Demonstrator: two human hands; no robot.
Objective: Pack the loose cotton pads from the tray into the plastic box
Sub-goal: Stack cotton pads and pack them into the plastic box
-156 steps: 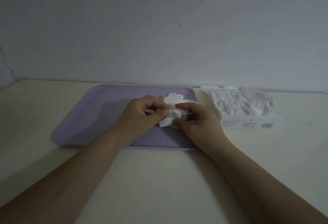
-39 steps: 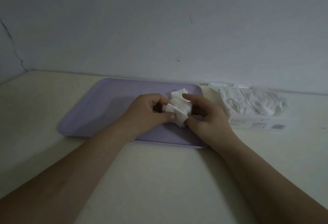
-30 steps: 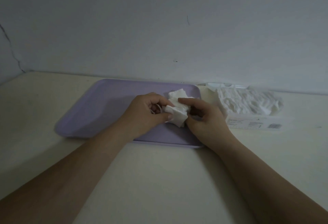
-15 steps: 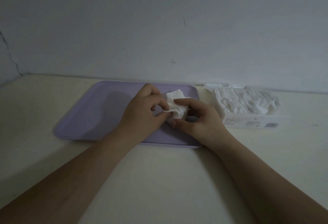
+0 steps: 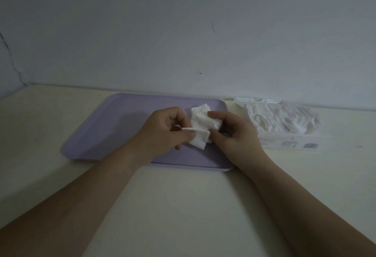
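White cotton pads [image 5: 205, 123] bunched above lilac tray [image 5: 114, 126]; plastic box [image 5: 284, 134] heaped full.

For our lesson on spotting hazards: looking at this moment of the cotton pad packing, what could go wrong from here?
1. The left hand pinches one pad only by an edge, so it could slip back onto the tray.
2. The bunch of pads in the right hand looks loose; some may fall on the way over.
3. The plastic box already looks heaped with pads, so more may spill onto the table.
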